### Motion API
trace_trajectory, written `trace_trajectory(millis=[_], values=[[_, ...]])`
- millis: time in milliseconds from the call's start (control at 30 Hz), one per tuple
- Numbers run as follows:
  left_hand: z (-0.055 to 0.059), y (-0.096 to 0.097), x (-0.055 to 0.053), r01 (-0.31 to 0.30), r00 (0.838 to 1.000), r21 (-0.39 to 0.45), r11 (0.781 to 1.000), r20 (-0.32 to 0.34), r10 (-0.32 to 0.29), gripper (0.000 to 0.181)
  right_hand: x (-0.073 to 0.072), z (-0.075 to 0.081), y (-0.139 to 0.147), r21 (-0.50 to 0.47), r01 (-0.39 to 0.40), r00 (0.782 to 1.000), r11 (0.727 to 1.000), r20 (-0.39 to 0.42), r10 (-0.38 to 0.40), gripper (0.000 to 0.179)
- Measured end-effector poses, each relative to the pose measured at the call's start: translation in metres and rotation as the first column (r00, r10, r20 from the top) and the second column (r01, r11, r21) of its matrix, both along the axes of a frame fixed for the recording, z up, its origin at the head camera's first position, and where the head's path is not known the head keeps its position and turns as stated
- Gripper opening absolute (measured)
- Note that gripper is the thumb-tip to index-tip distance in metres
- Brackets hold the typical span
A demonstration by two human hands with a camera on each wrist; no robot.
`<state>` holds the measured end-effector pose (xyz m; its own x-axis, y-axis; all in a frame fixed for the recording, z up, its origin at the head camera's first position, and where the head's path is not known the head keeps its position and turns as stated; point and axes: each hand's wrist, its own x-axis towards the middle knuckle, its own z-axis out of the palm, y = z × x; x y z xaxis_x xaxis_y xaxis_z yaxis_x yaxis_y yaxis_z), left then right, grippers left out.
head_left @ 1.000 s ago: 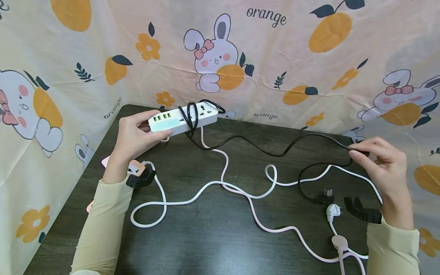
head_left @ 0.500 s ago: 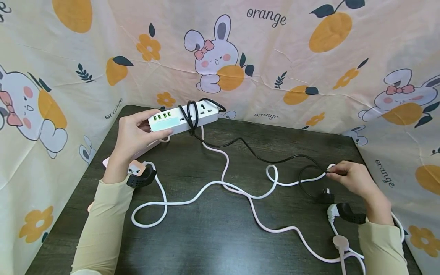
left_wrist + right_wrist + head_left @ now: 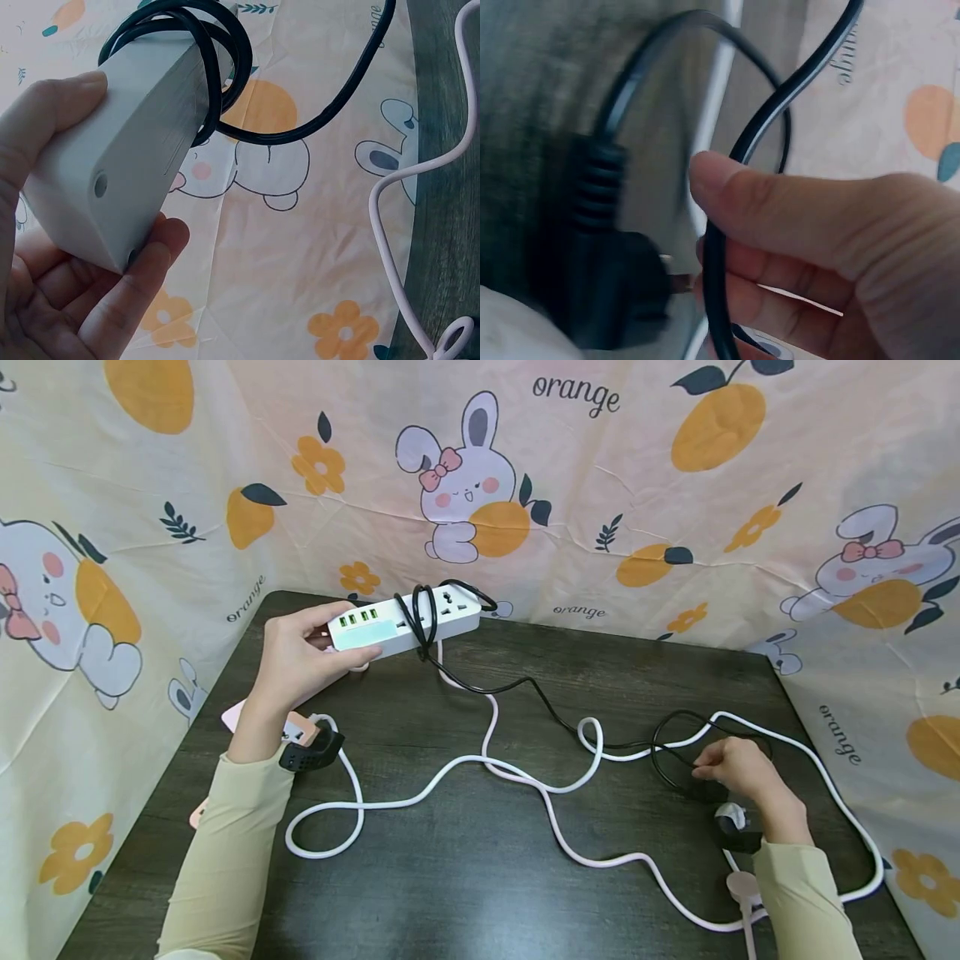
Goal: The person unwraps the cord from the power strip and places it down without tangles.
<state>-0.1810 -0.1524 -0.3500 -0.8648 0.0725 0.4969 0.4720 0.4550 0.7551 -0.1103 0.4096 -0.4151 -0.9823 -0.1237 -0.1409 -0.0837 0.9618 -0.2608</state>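
Note:
My left hand grips one end of a white power strip, holding it raised over the back left of the table. Several turns of black cord wrap around the strip's middle. In the left wrist view the thumb lies on one face and the fingers curl beneath. My right hand, at the right of the table, pinches the same black cord between thumb and fingers. Close beside those fingers is its black plug, prongs toward the hand in the right wrist view and mostly hidden in the head view.
A white cord and a pink cord snake across the dark table. A white plug and a round pink plug lie near the right forearm. A peach socket block sits partly under the left wrist. Printed cloth hangs behind.
My right hand has moved left and down from the far right, lowering the black cord toward the table and closer to its plug. The left hand and power strip have barely moved.

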Motion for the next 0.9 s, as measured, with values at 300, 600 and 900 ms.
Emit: trace_trajectory(millis=[300, 600, 900], values=[[0.0, 0.001, 0.001, 0.004, 1.0, -0.001, 1.0, -0.005, -0.004, 0.047, -0.001, -0.007, -0.005, 0.063, 0.029, 0.999, 0.998, 0.039, -0.031, 0.006], [0.002, 0.002, 0.002, 0.002, 0.999, -0.015, 1.0, -0.044, -0.002, 0.048, -0.021, 0.032, -0.05, -0.057, -0.085, 0.989, 0.995, -0.123, 0.077, 0.008], [0.004, 0.005, 0.002, 0.011, 0.998, -0.021, 1.0, -0.064, -0.012, 0.051, -0.057, 0.046, -0.122, -0.15, -0.237, 0.942, 0.96, -0.276, 0.19, 0.012]])
